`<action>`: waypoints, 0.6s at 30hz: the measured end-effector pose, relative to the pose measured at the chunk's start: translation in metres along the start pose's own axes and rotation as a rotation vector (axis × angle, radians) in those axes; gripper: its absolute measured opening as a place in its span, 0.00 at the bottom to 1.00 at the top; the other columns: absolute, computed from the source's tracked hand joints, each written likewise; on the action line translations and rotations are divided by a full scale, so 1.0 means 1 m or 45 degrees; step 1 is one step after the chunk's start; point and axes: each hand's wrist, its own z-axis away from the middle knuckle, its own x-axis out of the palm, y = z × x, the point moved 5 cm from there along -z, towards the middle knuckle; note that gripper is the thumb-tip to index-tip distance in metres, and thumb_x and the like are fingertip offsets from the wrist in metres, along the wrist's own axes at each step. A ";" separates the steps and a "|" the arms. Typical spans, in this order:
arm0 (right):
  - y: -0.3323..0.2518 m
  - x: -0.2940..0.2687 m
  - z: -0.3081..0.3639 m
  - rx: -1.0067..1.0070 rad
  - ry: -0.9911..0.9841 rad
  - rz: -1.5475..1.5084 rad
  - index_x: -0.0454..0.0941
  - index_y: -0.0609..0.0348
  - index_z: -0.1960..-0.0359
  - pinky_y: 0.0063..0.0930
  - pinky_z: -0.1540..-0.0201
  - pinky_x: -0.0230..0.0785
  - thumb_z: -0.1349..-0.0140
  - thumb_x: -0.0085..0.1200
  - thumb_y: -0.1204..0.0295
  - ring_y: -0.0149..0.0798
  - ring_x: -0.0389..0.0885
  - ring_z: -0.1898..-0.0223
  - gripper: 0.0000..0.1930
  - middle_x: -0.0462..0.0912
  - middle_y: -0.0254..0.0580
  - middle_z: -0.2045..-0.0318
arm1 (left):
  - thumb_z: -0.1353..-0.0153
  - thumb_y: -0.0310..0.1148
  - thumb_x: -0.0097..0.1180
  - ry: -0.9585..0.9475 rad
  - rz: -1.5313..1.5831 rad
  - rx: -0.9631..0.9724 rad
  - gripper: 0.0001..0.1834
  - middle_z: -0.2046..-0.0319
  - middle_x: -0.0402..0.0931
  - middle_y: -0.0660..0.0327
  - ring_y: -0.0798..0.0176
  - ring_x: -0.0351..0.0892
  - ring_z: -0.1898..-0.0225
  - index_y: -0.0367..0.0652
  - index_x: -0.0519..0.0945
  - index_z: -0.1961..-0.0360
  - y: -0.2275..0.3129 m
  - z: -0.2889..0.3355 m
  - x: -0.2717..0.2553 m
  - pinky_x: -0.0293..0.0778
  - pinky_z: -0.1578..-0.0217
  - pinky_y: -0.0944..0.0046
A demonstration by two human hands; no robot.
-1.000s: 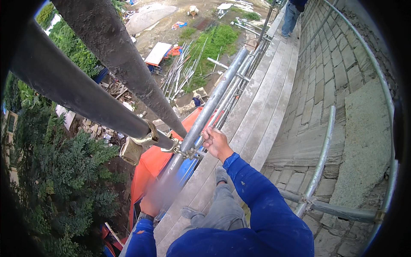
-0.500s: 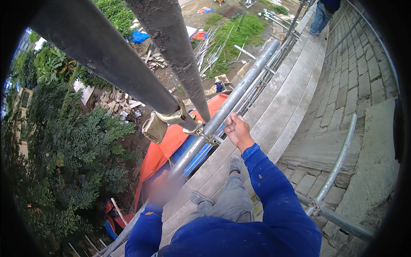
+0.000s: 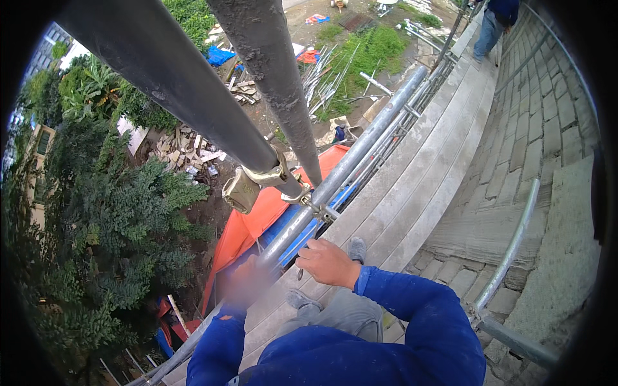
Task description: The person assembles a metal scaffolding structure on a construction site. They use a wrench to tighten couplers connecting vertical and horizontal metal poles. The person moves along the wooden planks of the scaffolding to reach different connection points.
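Observation:
My right hand [image 3: 328, 262] is closed just right of the silver scaffold pipe [image 3: 360, 145]. A small dark metal piece [image 3: 300, 274] pokes out below its fingers; the rest is hidden in the grip. My left hand [image 3: 248, 283] lies at the near part of the same pipe, but a blurred patch hides its fingers. Farther along the pipe, a metal scaffold coupler [image 3: 302, 201] sits at the foot of a dark upright tube [image 3: 187, 96]. A second coupler [image 3: 241, 190] hangs on that tube, its loose-looking flap turned left. Both hands are apart from the couplers.
I stand on a narrow plank walkway [image 3: 412, 167] beside a block wall [image 3: 534, 135]. Another person [image 3: 494, 29] stands at its far end. A bent silver tube [image 3: 515, 241] rises at the right. Far below lie orange sheeting [image 3: 257, 215], trees [image 3: 135, 225] and rubble [image 3: 187, 151].
My right hand has come down and left, from raised near the coupler to beside the pipe, its back now turned up. My left hand stays at the pipe. The view has shifted slightly.

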 end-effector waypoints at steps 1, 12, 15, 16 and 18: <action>0.004 -0.008 0.000 -0.005 0.034 -0.009 0.78 0.54 0.65 0.42 0.56 0.72 0.43 0.59 0.72 0.49 0.77 0.60 0.05 0.77 0.40 0.67 | 0.49 0.44 0.71 0.007 -0.013 -0.015 0.24 0.61 0.86 0.46 0.39 0.87 0.58 0.47 0.79 0.53 -0.011 0.001 0.004 0.81 0.56 0.42; 0.128 -0.064 0.024 0.527 0.931 -1.551 0.70 0.49 0.58 0.26 0.67 0.64 0.19 0.46 0.60 0.28 0.67 0.72 0.10 0.72 0.33 0.72 | 0.52 0.42 0.72 0.032 -0.205 -0.014 0.25 0.62 0.86 0.46 0.40 0.87 0.58 0.48 0.80 0.53 -0.017 -0.004 0.006 0.81 0.55 0.42; 0.158 -0.052 0.019 0.631 1.031 -1.896 0.69 0.46 0.58 0.23 0.67 0.62 0.19 0.45 0.61 0.27 0.65 0.72 0.08 0.70 0.31 0.73 | 0.52 0.42 0.72 0.045 -0.241 -0.026 0.25 0.62 0.86 0.46 0.39 0.87 0.58 0.48 0.80 0.53 -0.019 -0.005 0.009 0.81 0.55 0.42; 0.166 -0.048 0.018 0.672 1.059 -1.986 0.69 0.45 0.58 0.22 0.67 0.62 0.18 0.44 0.61 0.26 0.65 0.72 0.07 0.70 0.31 0.73 | 0.52 0.42 0.72 0.047 -0.262 -0.036 0.25 0.62 0.86 0.46 0.39 0.87 0.58 0.48 0.80 0.53 -0.018 -0.005 0.009 0.81 0.55 0.42; 0.179 -0.043 0.015 0.788 1.131 -2.084 0.69 0.45 0.58 0.24 0.68 0.61 0.19 0.47 0.61 0.26 0.67 0.71 0.08 0.71 0.29 0.73 | 0.52 0.42 0.72 0.043 -0.259 -0.031 0.25 0.62 0.86 0.46 0.39 0.87 0.58 0.48 0.80 0.53 -0.018 -0.005 0.008 0.81 0.55 0.42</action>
